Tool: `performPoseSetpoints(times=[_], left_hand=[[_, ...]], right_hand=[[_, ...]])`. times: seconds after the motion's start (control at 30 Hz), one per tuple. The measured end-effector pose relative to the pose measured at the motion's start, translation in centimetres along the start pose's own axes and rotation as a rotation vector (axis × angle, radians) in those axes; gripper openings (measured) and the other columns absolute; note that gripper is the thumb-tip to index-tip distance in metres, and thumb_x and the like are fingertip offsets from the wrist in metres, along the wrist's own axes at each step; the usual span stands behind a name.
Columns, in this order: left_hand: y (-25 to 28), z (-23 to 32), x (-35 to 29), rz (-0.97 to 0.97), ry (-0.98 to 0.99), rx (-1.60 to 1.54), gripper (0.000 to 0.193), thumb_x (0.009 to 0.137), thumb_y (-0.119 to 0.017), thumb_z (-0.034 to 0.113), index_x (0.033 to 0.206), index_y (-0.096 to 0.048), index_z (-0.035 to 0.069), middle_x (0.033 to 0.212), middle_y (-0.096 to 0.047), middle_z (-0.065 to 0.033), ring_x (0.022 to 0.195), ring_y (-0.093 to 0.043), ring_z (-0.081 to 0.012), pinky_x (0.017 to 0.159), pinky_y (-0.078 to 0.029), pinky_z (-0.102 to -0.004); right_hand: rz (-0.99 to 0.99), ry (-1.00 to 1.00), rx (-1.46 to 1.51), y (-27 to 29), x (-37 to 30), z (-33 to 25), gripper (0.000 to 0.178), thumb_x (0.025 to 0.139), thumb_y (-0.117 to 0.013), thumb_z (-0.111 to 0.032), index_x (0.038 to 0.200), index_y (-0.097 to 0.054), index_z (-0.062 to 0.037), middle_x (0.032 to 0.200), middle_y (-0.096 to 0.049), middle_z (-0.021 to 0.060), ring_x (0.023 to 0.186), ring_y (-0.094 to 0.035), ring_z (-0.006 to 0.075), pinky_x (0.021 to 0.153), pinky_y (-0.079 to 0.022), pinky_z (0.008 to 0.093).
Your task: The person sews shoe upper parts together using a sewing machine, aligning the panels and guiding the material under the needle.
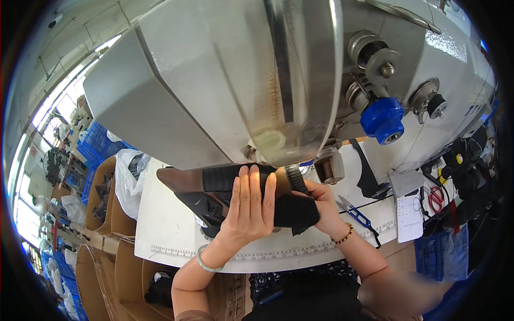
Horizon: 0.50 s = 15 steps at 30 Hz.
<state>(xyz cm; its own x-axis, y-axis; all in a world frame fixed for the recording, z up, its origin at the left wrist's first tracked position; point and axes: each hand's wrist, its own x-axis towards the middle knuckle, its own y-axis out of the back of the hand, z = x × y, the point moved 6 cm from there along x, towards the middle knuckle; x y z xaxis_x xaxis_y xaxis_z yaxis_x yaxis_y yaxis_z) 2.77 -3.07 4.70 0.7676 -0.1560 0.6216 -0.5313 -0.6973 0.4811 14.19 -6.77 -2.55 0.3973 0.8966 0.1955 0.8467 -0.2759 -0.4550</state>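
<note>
A black and brown boot upper lies under the head of a sewing machine. Its brown pointed end faces left, and dark ribbed and folded parts run along it. My left hand rests flat on top of the upper, fingers stretched out and a little apart. At the right end, my right hand has its fingers round the black material, with the fingertips partly hidden. The machine's head covers the far edge of the upper, so the needle is not visible.
Blue-handled thread snips and a black strip lie on the white table, right of my hand. Red scissors and a white notepad are farther right. Cardboard boxes stand left, near a plastic bag.
</note>
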Motion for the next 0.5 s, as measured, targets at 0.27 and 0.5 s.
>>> performPoseSetpoints(times=[0.27, 0.5], left_hand=[[-0.3, -1.1, -0.3, -0.022, -0.011, -0.105, 0.028, 0.084, -0.046, 0.006, 0.110, -0.053, -0.002, 0.097, -0.061, -0.0234, 0.095, -0.061, -0.0358, 0.088, -0.049, -0.0407], [-0.5, -0.2, -0.3, 0.068, 0.046, -0.134, 0.028, 0.084, -0.049, 0.007, 0.111, -0.048, 0.000, 0.090, -0.060, -0.0214, 0.089, -0.061, -0.0338, 0.086, -0.050, -0.0434]], right_hand=[[0.039, -0.008, 0.088, -0.5, -0.2, 0.1, 0.017, 0.088, -0.059, -0.012, 0.097, -0.062, 0.0016, 0.082, -0.063, -0.0002, 0.071, -0.055, 0.0014, 0.061, -0.045, 0.0177], [0.035, -0.035, 0.002, -0.2, -0.2, -0.6, 0.017, 0.088, -0.059, -0.012, 0.097, -0.062, 0.0018, 0.080, -0.064, -0.0007, 0.071, -0.056, 0.0013, 0.060, -0.047, 0.0176]])
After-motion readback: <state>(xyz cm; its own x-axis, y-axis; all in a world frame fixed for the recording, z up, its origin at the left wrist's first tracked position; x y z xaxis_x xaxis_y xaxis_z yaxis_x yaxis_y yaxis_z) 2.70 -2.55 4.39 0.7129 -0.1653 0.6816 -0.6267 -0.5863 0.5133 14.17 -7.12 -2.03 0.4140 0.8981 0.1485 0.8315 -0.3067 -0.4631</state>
